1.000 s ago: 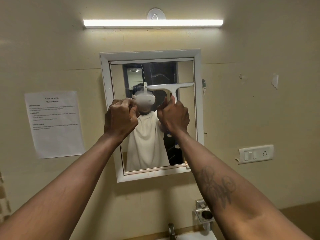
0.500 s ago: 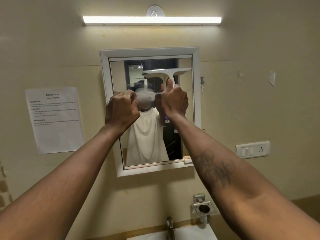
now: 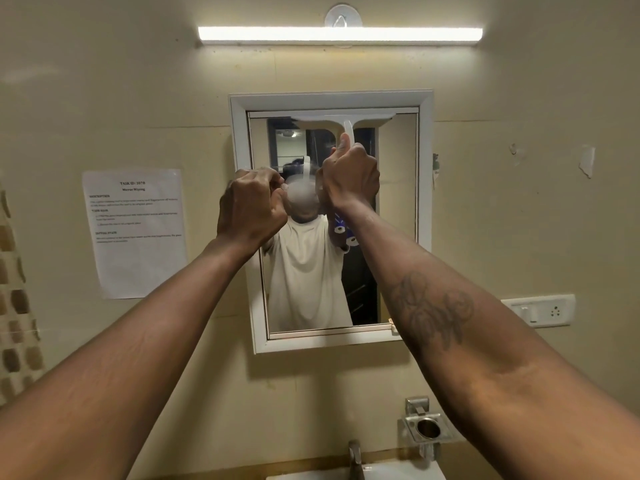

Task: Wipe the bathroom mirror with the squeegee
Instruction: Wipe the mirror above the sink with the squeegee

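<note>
Bathroom wall (image 3: 104, 81), cream, lit by a tube light (image 3: 339, 33) mounted above. Centred on it, the mirror (image 3: 394, 202) in a white frame (image 3: 239, 133); a printed notice (image 3: 135, 233) hangs to its left and a switch plate (image 3: 538, 310) to its right. Both forearms reach up toward the glass. Right hand (image 3: 349, 178): fingers closed around the handle of the white squeegee (image 3: 343, 121), thumb laid up along the handle. The blade lies level along the top edge of the glass, right of centre and just short of the right frame; whether it presses the glass cannot be told. Left hand (image 3: 249, 206): curled into a loose fist at the mirror's left edge; what it holds, if anything, cannot be told. Step in hand, by judgement: start of a stroke at the top. The next move would call for a steady downward pull under even pressure, blade kept level, ending at the lower frame.
</note>
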### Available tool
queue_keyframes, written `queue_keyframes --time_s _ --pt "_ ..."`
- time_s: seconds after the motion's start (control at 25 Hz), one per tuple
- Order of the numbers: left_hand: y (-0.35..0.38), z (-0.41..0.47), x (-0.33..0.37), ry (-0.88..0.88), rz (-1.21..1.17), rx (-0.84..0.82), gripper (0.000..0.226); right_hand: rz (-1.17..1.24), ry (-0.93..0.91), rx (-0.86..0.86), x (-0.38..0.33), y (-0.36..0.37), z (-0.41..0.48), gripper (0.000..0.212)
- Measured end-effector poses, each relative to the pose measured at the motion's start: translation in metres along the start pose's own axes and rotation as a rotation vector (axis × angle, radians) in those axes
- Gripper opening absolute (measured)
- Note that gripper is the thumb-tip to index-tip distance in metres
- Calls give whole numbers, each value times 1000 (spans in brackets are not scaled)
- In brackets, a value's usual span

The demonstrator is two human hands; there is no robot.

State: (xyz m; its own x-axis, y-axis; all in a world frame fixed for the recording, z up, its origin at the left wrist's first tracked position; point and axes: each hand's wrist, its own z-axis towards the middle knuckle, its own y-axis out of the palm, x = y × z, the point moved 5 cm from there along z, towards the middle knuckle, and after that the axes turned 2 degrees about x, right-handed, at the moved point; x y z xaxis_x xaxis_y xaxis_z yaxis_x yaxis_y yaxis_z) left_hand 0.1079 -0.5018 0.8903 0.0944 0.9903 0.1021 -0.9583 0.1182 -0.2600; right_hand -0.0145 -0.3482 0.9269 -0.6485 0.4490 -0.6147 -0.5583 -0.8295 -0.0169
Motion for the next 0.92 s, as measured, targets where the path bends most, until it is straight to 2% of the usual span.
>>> queue_keyframes --time_s 0.16,0.36,0.56,0.72,0.92 --pt "1 1 -10 -21 9 14 25 -26 -17 8 0 2 -7 47" --pt "4 -11 -20 -48 1 -1 25 -85 -15 -103 30 9 -58 45" --pt "-5 -26 -26 -58 -7 -11 22 -190 30 -163 61 5 -108 52" --pt "-21 -21 -25 -38 -12 9 21 -68 94 -120 40 0 -93 53" --pt "-39 -9 -27 -6 15 46 25 43 9 -31 -21 4 -49 45"
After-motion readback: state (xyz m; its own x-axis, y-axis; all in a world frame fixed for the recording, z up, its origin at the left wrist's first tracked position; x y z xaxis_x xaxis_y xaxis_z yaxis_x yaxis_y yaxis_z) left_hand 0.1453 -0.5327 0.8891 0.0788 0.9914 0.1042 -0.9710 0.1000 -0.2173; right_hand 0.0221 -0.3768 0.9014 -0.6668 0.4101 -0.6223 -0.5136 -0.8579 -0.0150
